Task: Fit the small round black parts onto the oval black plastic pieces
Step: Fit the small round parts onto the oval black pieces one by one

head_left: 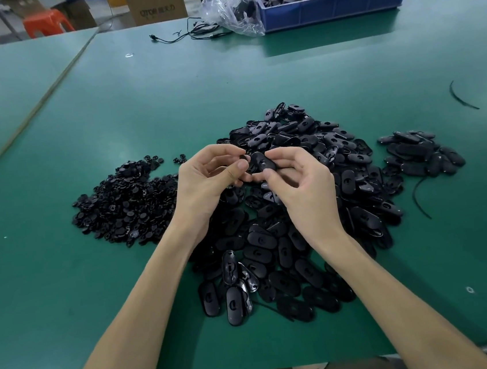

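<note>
An oval black piece (261, 162) is pinched by the curled fingers of the right hand (302, 184). Its other end is gripped by the left hand (206, 182), fingertips curled.

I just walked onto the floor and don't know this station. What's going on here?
A person is assembling black plastic parts by hand at a green table. The right hand holds one oval piece above the big pile of oval pieces, and the left hand pinches its left end, probably pressing a round part in, though that is too small to tell. A heap of small round parts lies to the left, a smaller pile of oval pieces to the right.
</note>
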Action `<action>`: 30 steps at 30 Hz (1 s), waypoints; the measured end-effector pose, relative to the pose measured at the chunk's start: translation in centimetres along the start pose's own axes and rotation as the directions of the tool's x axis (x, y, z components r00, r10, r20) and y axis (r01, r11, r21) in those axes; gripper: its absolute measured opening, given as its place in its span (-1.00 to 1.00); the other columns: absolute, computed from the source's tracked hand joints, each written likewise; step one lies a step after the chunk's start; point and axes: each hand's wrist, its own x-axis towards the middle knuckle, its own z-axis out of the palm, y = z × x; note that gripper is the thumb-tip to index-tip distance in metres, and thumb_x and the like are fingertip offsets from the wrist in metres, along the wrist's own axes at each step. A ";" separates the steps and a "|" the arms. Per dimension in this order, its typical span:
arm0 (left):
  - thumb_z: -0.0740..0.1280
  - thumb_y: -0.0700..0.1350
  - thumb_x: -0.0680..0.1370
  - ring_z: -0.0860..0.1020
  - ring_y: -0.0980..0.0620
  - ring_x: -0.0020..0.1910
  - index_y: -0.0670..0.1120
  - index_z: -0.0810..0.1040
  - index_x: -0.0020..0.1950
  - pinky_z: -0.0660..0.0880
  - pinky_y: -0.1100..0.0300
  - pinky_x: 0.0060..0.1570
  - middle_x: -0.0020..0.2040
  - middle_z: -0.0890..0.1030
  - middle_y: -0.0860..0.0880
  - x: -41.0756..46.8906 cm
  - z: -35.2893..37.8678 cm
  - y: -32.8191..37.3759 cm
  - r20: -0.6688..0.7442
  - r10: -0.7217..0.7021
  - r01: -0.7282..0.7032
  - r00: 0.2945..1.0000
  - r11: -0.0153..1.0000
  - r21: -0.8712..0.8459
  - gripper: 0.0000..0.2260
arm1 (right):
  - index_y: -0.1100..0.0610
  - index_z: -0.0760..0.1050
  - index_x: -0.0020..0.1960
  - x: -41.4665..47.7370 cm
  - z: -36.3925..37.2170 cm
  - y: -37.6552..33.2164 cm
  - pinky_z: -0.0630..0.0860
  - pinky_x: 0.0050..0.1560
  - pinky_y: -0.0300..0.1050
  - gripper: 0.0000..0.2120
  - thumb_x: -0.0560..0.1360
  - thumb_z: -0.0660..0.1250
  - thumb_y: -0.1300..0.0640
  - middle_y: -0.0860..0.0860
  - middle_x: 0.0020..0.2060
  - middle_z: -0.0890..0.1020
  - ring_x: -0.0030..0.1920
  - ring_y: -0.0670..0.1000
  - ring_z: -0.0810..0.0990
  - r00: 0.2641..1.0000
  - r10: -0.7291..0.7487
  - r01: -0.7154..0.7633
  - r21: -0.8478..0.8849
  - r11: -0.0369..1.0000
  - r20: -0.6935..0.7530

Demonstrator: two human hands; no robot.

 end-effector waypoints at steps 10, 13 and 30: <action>0.53 -0.22 0.52 0.66 0.02 -0.20 -0.19 0.69 0.02 0.58 0.19 -0.10 -0.05 0.74 -0.12 -0.1 0.5 0.0 -0.025 0.006 -0.003 1.000 0.996 0.093 -0.89 | 0.13 0.59 0.21 0.0 -0.1 -0.1 0.64 0.07 -0.24 -0.78 0.60 0.42 0.32 -0.08 0.00 0.72 -0.04 -0.14 0.76 1.000 -0.024 0.023 -0.044 0.999 -0.003; 0.55 -0.21 0.50 0.60 0.08 -0.20 -0.16 0.71 -0.02 0.56 0.21 -0.17 -0.07 0.72 -0.05 -0.1 0.8 -0.2 -0.055 -0.006 0.014 0.998 0.988 0.156 -0.91 | 0.11 0.59 0.21 0.1 0.0 -0.1 0.65 0.10 -0.21 -0.78 0.60 0.42 0.31 -0.08 0.00 0.72 -0.03 -0.14 0.75 1.000 -0.030 0.030 -0.068 0.997 0.002; 0.56 -0.23 0.49 0.58 0.02 -0.15 -0.07 0.70 -0.07 0.57 -0.16 -0.11 0.05 0.64 -0.08 -0.2 0.9 -0.8 0.005 0.116 -0.110 0.993 0.929 0.353 -0.90 | 0.06 0.61 0.22 -0.1 0.4 0.5 0.69 0.07 0.02 -0.74 0.60 0.42 0.32 -0.08 0.00 0.69 0.02 -0.02 0.70 0.998 -0.044 0.051 -0.148 0.988 0.050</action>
